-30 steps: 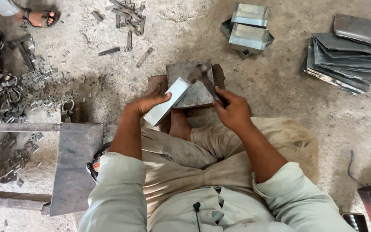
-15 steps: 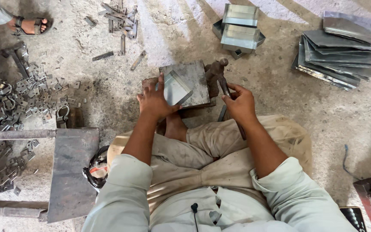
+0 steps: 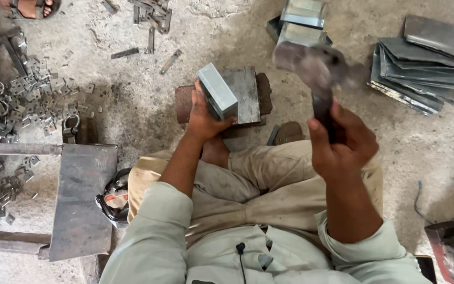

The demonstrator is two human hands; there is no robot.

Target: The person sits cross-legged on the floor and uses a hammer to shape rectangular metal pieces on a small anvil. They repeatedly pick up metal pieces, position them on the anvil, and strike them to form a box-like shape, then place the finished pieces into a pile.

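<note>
Seated worker at a floor anvil. Right hand grips a raised, motion-blurred hammer. Left hand clamps the folded sheet piece on edge against the steel block, steadying it under the hammer head. Beyond, within reach: stacked sheets, finished pieces, and scrap at left.

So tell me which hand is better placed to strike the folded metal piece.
Right. The right hand has the hammer raised above the work, while the left hand is busy steadying the folded metal piece on the steel block.
</note>
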